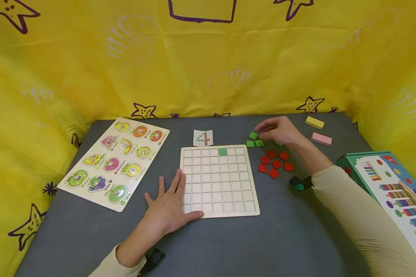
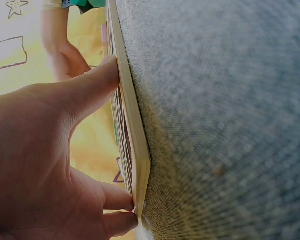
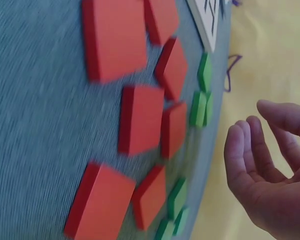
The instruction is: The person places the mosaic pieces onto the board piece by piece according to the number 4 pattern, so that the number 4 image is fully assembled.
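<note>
The right hand is hovering with relaxed, empty fingers over the small green square tiles on the grey desk, while the left hand is lying flat, pressing the pale wooden grid board, well apart from them.

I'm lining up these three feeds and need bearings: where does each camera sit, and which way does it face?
Head: worn on the head, looking down at the grid board, both hands and sleeves showing.
Left wrist: low at the table, along the board's edge; left hand pressing there.
Right wrist: low over red tiles and green tiles; right hand open.
Shared: head and right wrist both show the tiles.
</note>
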`<state>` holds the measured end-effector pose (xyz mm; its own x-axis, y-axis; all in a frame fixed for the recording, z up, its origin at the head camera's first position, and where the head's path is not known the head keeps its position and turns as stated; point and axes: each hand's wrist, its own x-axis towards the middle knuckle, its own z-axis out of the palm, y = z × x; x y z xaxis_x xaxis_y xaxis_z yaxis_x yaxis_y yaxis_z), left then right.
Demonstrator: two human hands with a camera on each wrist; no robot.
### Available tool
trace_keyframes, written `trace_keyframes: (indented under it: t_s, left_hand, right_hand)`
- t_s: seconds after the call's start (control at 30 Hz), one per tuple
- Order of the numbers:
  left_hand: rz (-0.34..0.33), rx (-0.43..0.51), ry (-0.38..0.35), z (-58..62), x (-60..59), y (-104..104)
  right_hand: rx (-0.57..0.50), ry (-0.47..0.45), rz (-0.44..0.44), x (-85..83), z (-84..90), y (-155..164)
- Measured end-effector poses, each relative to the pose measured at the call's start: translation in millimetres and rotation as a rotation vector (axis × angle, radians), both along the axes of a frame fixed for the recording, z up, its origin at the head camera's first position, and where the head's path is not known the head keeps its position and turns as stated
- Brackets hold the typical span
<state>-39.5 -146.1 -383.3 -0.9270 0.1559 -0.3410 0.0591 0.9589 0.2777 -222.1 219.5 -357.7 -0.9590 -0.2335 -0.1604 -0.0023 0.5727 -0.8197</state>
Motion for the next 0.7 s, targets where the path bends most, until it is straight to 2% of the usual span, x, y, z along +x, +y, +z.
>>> trace_keyframes:
  t_s: [0.2,0.5,0.7]
  left_hand:
    - [0.002,-0.005,-0.003,0.0,-0.4,1]
    - [-0.002,-0.001,0.004,0.3,0.3,-1]
    - [-0.001,0.003,0.004,0.7,0.7,0]
  right_hand:
    - [0.050,-0.024,-0.032,-4.2,-2.6,21]
    - [0.058,-0.046,-0.082,-13.4,-11.5,45]
    - [0.064,-0.030,-0.117,-14.8,-13.8,57]
